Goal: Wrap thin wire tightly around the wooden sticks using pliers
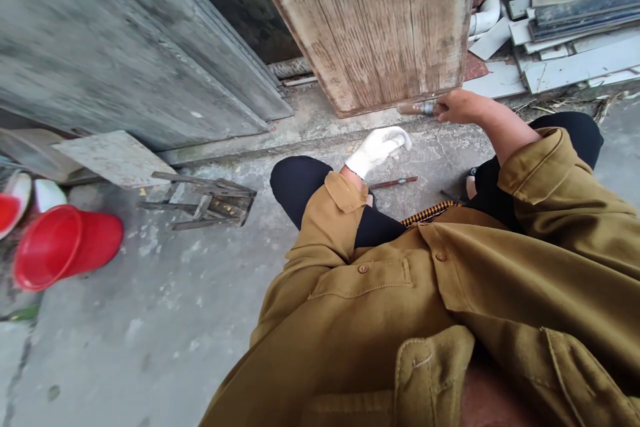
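Observation:
My right hand, bare, is closed around a paintbrush. Its metal band and brownish bristles point left, along the bottom edge of a worn wooden panel. Whether the bristles touch the wood I cannot tell. My left hand wears a white glove and hovers above the ground in front of the panel, fingers loosely bent, with nothing visible in them. Below it, a thin reddish-brown stick-like tool with a metal band lies on the concrete between my feet.
Stacked boards and tiles lie at the right beside a white pipe. A small wooden stool lies tipped at the left, near a red bucket. Grey wooden boards stand behind, by a low concrete ledge.

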`<action>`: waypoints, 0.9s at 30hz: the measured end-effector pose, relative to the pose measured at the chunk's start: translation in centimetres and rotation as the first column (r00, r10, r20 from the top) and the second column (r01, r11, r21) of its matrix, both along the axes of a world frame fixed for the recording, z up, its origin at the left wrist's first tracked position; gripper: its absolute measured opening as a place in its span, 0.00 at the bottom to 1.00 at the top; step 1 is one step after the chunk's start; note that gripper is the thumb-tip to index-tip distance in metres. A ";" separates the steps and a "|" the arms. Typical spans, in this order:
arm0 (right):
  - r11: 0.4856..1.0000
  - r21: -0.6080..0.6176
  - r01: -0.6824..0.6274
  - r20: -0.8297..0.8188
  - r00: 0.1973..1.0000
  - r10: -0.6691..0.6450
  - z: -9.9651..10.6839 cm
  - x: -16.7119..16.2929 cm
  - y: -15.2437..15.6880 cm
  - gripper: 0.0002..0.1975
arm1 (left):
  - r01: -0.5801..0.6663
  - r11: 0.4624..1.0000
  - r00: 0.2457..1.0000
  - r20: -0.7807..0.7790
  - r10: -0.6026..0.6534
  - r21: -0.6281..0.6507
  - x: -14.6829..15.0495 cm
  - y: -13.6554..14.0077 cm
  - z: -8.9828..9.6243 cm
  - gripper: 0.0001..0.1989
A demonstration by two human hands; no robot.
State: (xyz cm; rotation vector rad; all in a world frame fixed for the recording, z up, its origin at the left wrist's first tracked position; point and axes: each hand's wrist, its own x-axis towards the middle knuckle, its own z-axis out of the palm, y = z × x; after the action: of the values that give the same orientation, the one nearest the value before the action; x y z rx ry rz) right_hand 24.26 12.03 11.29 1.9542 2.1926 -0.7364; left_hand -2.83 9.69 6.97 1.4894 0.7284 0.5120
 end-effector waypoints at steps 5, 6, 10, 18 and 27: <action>0.786 -0.479 -0.391 -0.247 0.919 0.307 -0.1 -1.3 -0.9 0.07 | -0.220 0.971 0.975 -0.015 0.222 0.091 -0.7 0.7 0.0 0.11; 0.714 -0.532 -0.455 -0.326 0.888 0.323 0.1 -1.5 -1.1 0.09 | -0.226 0.969 0.973 -0.033 0.230 0.104 -0.7 0.8 -0.1 0.10; 0.654 -0.449 -0.609 -0.604 0.746 0.280 1.8 -1.3 -1.6 0.18 | -0.250 0.954 0.958 -0.102 0.269 0.166 -0.5 1.0 -0.9 0.11; 0.963 0.044 0.264 -0.536 0.820 -0.200 1.6 1.0 0.1 0.05 | 0.077 0.997 0.997 0.002 -0.077 0.015 0.6 0.0 -1.4 0.15; 0.743 -0.540 -0.396 -0.222 0.918 0.329 -0.8 -2.9 -1.7 0.03 | -0.122 0.975 0.984 -0.109 0.144 0.188 -0.8 1.0 -2.0 0.13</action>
State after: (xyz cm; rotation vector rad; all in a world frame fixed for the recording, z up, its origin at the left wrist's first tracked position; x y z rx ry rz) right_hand 21.36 10.37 10.51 1.1658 1.9811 -1.2749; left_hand -3.62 10.71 4.92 1.6597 0.9019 0.6053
